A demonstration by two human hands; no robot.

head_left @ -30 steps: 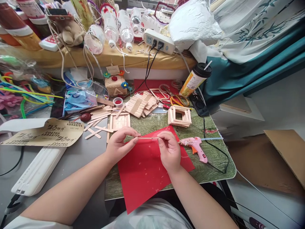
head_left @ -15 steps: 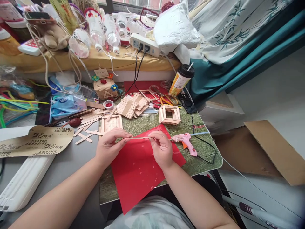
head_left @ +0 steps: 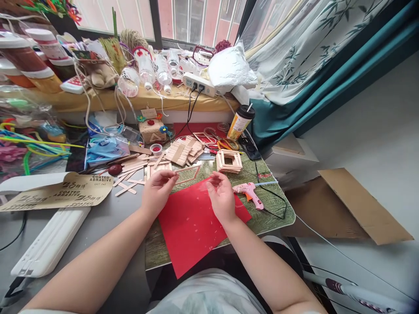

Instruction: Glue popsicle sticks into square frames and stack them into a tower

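Observation:
My left hand [head_left: 159, 188] pinches a thin frame of craft sticks [head_left: 197, 172] by its left end. The frame is tilted above the table, just past the red sheet [head_left: 193, 226]. My right hand [head_left: 220, 189] is to the right of the frame and apart from it, its fingers curled with a gap to the thumb; I see nothing held there. Beside the right hand lies a pink glue gun [head_left: 249, 193] with its cord. Beyond it stands a square stack of craft sticks [head_left: 229, 161] with an open middle.
Bundled craft sticks [head_left: 178, 151] and loose sticks [head_left: 131, 174] lie behind my left hand. A lidded drink cup [head_left: 240, 122] stands at the back right, near scissors [head_left: 229, 144]. Sandpaper [head_left: 65, 189] lies at the left. A power strip [head_left: 198, 83] sits on the ledge.
The stick piece, seen edge-on before between both hands, is now turned to show its frame shape. My right hand has let go of it. The camera view has tilted up.

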